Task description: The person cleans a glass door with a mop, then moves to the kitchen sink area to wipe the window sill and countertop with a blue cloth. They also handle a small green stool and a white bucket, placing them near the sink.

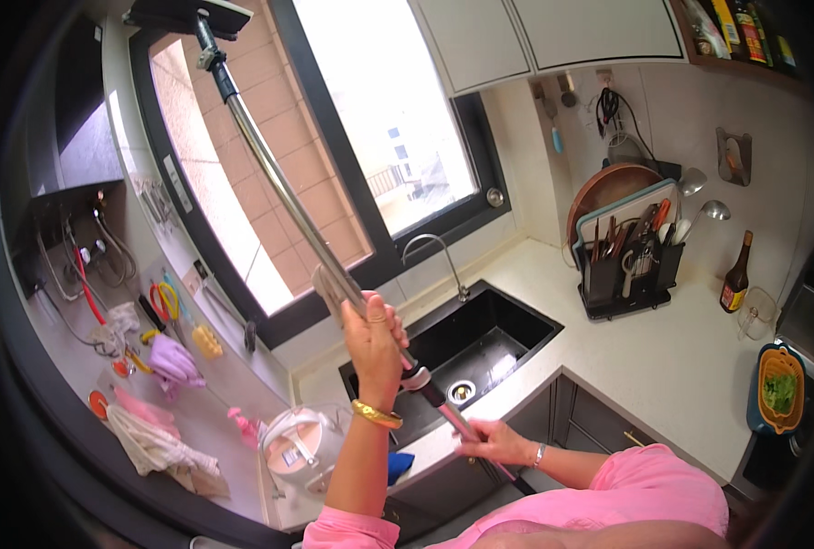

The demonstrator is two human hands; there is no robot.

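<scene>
My left hand [376,350], with a gold bangle at the wrist, grips the metal telescopic pole [283,185] of a squeegee-like cleaning tool. Lower down, my right hand [492,442] is closed around the same pole near its dark end. The pole slants up to the left, and its wide dark cleaning head [187,15] is at the top left, near the upper part of the dark-framed window [372,264]. Behind the pole lies a black sink [503,336] with a curved metal faucet [448,257]. What the head touches cannot be told.
A black utensil rack [630,274] with knives and cutting boards stands on the pale counter [626,350]. Farther right are a sauce bottle [735,274] and an orange basket [781,384] of greens. Wall cabinets [599,31] hang above. Purple gloves [173,360] and cloths hang left; a white appliance [300,446] stands below.
</scene>
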